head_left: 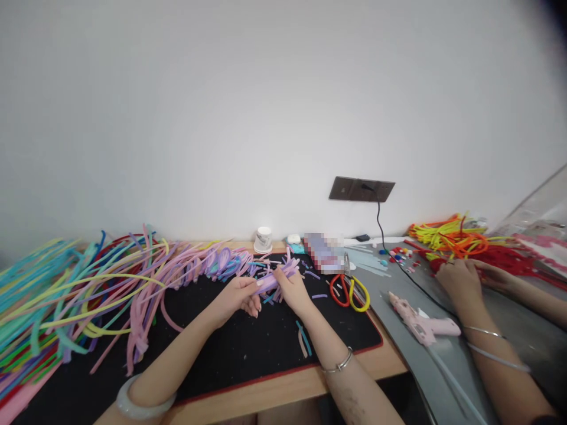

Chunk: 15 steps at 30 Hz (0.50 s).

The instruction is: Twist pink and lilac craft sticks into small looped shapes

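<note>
I hold the purple bundle (268, 284) over the black mat (248, 354) — right hand (292, 290) wrapped round it near the splayed tips, left hand (239, 299) pinching the other end. Its long axis slants, rising from my left; the tips point right and toward the wall (186, 118).

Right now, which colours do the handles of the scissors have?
One handle is orange-red, the other handle yellow, best seen in the head view.
</note>
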Each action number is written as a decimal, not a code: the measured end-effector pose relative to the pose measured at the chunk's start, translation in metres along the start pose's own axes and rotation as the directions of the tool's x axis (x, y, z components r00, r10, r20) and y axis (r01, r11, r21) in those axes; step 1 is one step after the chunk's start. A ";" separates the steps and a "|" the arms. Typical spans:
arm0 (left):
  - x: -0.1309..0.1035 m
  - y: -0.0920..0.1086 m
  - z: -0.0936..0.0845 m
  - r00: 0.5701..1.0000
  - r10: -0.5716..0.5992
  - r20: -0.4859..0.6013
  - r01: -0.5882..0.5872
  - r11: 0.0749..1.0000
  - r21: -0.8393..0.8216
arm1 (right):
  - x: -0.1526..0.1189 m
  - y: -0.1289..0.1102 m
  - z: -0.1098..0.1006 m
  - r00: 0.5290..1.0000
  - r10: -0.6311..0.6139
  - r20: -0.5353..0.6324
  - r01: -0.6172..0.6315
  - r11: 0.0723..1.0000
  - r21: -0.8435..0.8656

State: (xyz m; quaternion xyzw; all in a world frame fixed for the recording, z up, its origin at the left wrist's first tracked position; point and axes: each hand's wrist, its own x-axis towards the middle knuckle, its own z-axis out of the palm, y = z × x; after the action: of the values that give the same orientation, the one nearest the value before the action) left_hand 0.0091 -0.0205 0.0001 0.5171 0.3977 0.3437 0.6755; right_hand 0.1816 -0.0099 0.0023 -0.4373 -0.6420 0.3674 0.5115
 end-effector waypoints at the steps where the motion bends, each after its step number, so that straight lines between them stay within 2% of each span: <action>1: 0.002 0.000 -0.001 0.998 0.021 -0.060 -0.021 1.000 -0.010 | 0.000 0.000 0.000 1.000 -0.019 -0.019 0.019 1.000 -0.010; 4: 0.004 0.000 -0.003 0.986 0.020 -0.168 -0.035 0.996 -0.087 | -0.001 0.001 0.000 0.996 -0.051 -0.074 0.049 0.999 -0.018; 6: 0.005 0.000 -0.004 0.988 -0.012 -0.152 -0.005 0.994 -0.110 | -0.002 0.001 0.000 0.994 -0.073 -0.083 0.070 0.997 -0.037; 10: 0.005 -0.001 0.000 0.996 0.005 -0.084 -0.005 1.000 0.001 | -0.004 0.001 0.001 0.993 -0.114 -0.037 0.110 0.989 -0.097; 15: 0.007 -0.007 0.003 0.985 0.127 -0.118 -0.106 0.980 0.169 | -0.005 0.000 0.004 0.992 -0.124 0.005 0.124 0.981 -0.152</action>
State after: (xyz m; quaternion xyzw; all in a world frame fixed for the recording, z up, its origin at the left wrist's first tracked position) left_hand 0.0154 -0.0175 -0.0079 0.5697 0.4357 0.3817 0.5830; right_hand 0.1781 -0.0146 -0.0003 -0.4351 -0.6929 0.2838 0.5000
